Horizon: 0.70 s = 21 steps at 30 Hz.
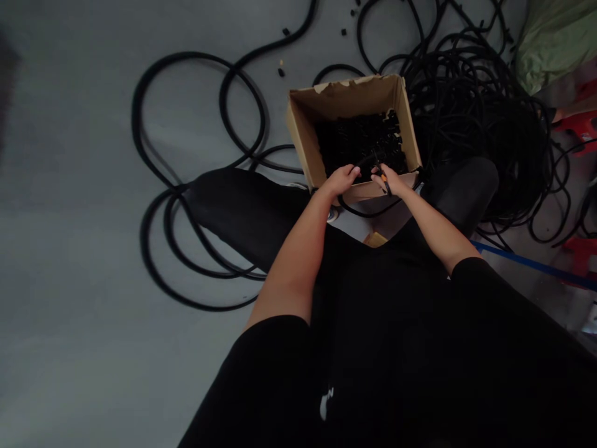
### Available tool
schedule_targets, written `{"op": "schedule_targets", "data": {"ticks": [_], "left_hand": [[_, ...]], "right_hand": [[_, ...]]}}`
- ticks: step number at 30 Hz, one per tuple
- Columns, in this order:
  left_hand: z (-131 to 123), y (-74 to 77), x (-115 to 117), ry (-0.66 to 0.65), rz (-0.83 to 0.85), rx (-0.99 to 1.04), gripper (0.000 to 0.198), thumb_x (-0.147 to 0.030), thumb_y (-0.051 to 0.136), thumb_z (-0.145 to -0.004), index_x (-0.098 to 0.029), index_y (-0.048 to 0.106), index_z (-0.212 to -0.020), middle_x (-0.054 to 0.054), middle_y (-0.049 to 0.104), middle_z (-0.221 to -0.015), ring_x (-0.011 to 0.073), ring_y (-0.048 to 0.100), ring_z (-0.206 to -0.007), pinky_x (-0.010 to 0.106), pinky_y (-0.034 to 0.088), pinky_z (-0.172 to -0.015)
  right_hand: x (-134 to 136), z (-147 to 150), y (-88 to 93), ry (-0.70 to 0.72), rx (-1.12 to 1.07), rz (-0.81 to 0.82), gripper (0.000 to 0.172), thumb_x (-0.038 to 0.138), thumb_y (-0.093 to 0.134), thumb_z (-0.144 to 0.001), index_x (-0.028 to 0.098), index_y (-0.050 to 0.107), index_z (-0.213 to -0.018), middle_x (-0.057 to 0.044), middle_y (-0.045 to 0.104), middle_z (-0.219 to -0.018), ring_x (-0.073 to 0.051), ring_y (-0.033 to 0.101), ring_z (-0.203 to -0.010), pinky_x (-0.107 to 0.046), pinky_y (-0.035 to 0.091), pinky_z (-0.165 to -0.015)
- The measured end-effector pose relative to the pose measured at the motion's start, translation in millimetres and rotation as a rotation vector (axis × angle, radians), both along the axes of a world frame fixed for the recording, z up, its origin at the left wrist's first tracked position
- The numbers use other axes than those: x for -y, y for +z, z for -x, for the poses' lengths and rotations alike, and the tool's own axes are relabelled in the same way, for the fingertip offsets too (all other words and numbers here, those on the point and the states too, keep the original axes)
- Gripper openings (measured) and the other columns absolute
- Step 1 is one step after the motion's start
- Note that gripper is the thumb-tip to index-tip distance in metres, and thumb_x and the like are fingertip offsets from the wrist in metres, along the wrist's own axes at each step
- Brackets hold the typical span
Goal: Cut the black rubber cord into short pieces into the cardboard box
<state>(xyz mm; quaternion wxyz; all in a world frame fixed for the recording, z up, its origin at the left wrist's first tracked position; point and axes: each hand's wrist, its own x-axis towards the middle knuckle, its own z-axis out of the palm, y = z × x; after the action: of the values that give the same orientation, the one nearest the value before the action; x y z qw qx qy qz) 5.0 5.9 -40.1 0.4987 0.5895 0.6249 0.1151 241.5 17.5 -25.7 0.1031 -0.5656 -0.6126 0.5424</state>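
A cardboard box (305, 146) stands open between my knees, with many short black pieces (354, 140) in it. Over its near edge, my left hand (342, 180) is closed around a black rubber tube (366, 214), part of which loops down outside the box. My right hand (390, 180) grips what look like scissors (385, 182) with orange and black handles. Their dark tips point into the box, close to the tube by my left fingers. The exact contact between blades and tube is too dark to make out.
Long loops of black tube (135, 118) lie on the grey floor at left. A big tangled heap of tubing (466, 118) is at right. Small black bits (281, 73) are scattered beyond the box. Red stools (581, 127) and a pale green sack (555, 43) are far right.
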Motion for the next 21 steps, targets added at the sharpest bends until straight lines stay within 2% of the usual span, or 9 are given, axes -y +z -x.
{"op": "schedule_targets", "data": {"ticks": [3,7,9,11,14,18,21], "left_hand": [[-2.1,4.4,0.4,-0.032,0.031,-0.015,0.051,-0.056,0.055,-0.122,-0.018,0.086,-0.108,0.014,0.084,-0.104,0.0322,0.077,-0.110,0.042,0.063,-0.113],[-1.5,6.3,1.0,0.025,0.027,-0.039,0.051,-0.057,0.057,-0.123,-0.016,0.087,-0.115,0.017,0.086,-0.108,0.0352,0.079,-0.117,0.045,0.063,-0.116],[0.4,4.9,1.3,0.090,-0.009,-0.047,0.044,-0.053,0.061,-0.122,-0.017,0.086,-0.127,0.018,0.087,-0.117,0.0366,0.079,-0.124,0.047,0.061,-0.120],[2.5,1.9,1.3,0.115,-0.042,-0.028,0.039,-0.049,0.064,-0.121,-0.019,0.084,-0.135,0.017,0.087,-0.122,0.0367,0.078,-0.128,0.048,0.060,-0.123],[4.5,-4.2,0.3,0.050,-0.048,-0.004,0.031,-0.043,0.063,-0.118,-0.021,0.084,-0.121,0.016,0.087,-0.119,0.0349,0.078,-0.122,0.046,0.060,-0.121],[5.5,-10.9,-0.5,-0.055,-0.036,0.015,0.027,-0.042,0.063,-0.113,-0.025,0.079,-0.101,0.014,0.087,-0.109,0.0325,0.076,-0.111,0.044,0.063,-0.113],[7.3,-14.2,0.7,-0.007,-0.056,-0.033,0.027,-0.048,0.066,-0.113,-0.026,0.079,-0.102,0.014,0.085,-0.102,0.0344,0.077,-0.110,0.045,0.063,-0.110]], "right_hand": [[-0.7,0.1,4.7,-0.082,0.037,-0.016,0.040,0.062,0.091,-0.104,0.026,0.074,-0.109,-0.005,0.073,-0.103,-0.025,0.070,-0.100,-0.033,0.067,-0.088],[-4.5,-2.1,7.1,-0.073,0.088,-0.072,0.042,0.056,0.097,-0.100,0.026,0.067,-0.097,-0.006,0.070,-0.098,-0.027,0.070,-0.102,-0.037,0.067,-0.098],[-5.5,-3.3,4.6,-0.058,0.092,-0.082,0.045,0.057,0.099,-0.098,0.026,0.066,-0.095,-0.005,0.067,-0.095,-0.027,0.069,-0.100,-0.038,0.066,-0.095],[-4.5,-4.2,0.6,-0.047,0.081,-0.053,0.047,0.061,0.099,-0.098,0.026,0.067,-0.098,-0.003,0.064,-0.091,-0.026,0.068,-0.093,-0.036,0.064,-0.087],[-1.6,-5.2,-4.3,-0.046,0.058,0.011,0.048,0.066,0.095,-0.102,0.026,0.069,-0.106,-0.001,0.063,-0.088,-0.022,0.066,-0.084,-0.034,0.061,-0.078],[-2.2,-7.5,-2.7,-0.026,0.062,-0.019,0.038,0.055,0.093,-0.104,0.027,0.068,-0.102,-0.001,0.069,-0.090,-0.022,0.067,-0.089,-0.032,0.062,-0.088],[-5.1,-8.2,1.9,-0.004,0.120,-0.062,0.033,0.042,0.092,-0.100,0.027,0.064,-0.090,-0.001,0.069,-0.086,-0.024,0.068,-0.092,-0.033,0.058,-0.093]]}}
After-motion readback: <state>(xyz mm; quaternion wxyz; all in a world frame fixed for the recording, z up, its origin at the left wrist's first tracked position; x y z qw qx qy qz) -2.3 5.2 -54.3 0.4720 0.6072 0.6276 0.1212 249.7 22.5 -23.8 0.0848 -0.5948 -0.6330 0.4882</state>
